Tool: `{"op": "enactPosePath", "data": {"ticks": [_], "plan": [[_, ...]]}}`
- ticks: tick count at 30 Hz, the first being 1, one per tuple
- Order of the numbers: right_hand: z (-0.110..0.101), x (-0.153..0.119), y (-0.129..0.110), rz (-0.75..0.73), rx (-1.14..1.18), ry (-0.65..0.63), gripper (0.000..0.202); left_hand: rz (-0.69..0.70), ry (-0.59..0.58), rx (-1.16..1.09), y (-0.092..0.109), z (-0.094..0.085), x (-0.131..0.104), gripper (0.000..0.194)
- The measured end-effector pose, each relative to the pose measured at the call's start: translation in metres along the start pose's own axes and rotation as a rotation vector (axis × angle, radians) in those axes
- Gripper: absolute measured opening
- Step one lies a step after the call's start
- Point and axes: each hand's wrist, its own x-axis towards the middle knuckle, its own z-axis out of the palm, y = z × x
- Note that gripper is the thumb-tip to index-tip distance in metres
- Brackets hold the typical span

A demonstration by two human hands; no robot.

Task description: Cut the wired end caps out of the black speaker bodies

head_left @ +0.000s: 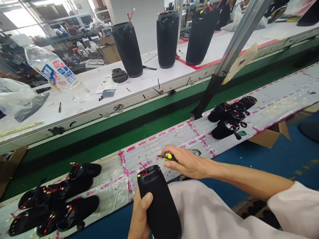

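My left hand [141, 214] is wrapped round a black speaker body [161, 202], its thumb pressed on the near side. The body stands tilted, with its open top facing up and away from me. Thin red wires with white and yellow ends [143, 171] stick out of that top. Just right of it, my right hand [186, 162] is closed on a small yellow-and-black tool [169, 157]. The tool's thin dark tip points left, above the bench and apart from the speaker body. Its exact kind is hard to make out.
Several black speaker bodies lie at lower left [82, 212] and at right [224, 129] on the taped bench [149, 146]. Beyond a green strip [139, 119], a white shelf [99, 109] holds upright bodies [167, 39] and a water bottle [54, 69]. A metal post [239, 39] slants at right.
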Motion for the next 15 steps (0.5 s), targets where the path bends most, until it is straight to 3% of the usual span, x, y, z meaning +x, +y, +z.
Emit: {"op": "enactPosePath", "data": {"ticks": [2,4,6,10,15], "plan": [[-0.007,-0.006,-0.014,-0.081,-0.335,-0.083,0.026,0.037,0.003,0.100,0.007,0.003,0.004,0.088],[-0.007,-0.008,-0.024,-0.178,-0.574,-0.216,0.028,0.101,0.009,0.168,0.009,0.005,0.007,0.089],[-0.004,-0.007,-0.028,-0.275,-0.758,-0.266,0.031,0.142,0.024,0.209,0.009,0.006,0.007,0.089],[0.002,-0.002,-0.033,-0.350,-0.940,-0.311,0.034,0.149,0.109,0.287,0.008,0.005,0.000,0.093],[0.002,-0.002,-0.040,-0.380,-1.016,-0.331,0.032,0.180,0.133,0.364,0.012,0.006,-0.010,0.091]]}}
